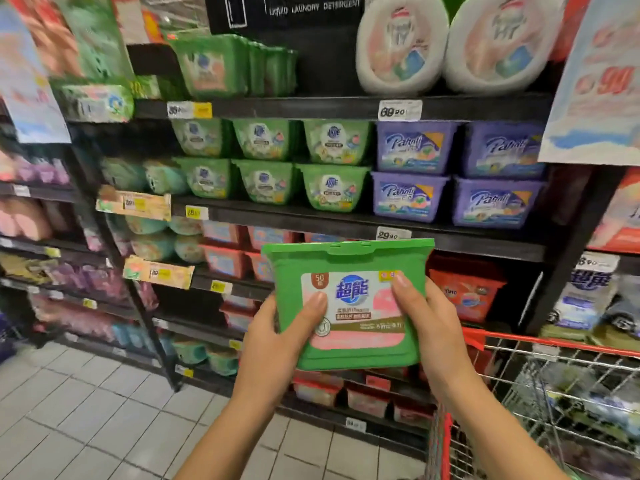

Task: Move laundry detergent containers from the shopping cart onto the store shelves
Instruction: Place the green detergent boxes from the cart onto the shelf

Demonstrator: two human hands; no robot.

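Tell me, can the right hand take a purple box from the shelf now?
Probably not yet: the right hand and left hand both grip the green container. The way to the purple boxes looks free.

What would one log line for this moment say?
left hand: grips green detergent box | right hand: grips same box | box: upright, before shelves, not yet shelved | shopping cart: lower right

Both hands hold one green detergent box (349, 303) upright in front of the shelves (346, 107), label facing the viewer. The left hand (277, 336) grips its left edge, thumb laid across the label. The right hand (427, 318) grips the right edge, thumb on the label's upper corner. Matching green boxes (270, 161) sit stacked two high on the middle shelf, purple boxes (457, 171) just beside them. A red-rimmed wire shopping cart (554, 386) stands at lower right.
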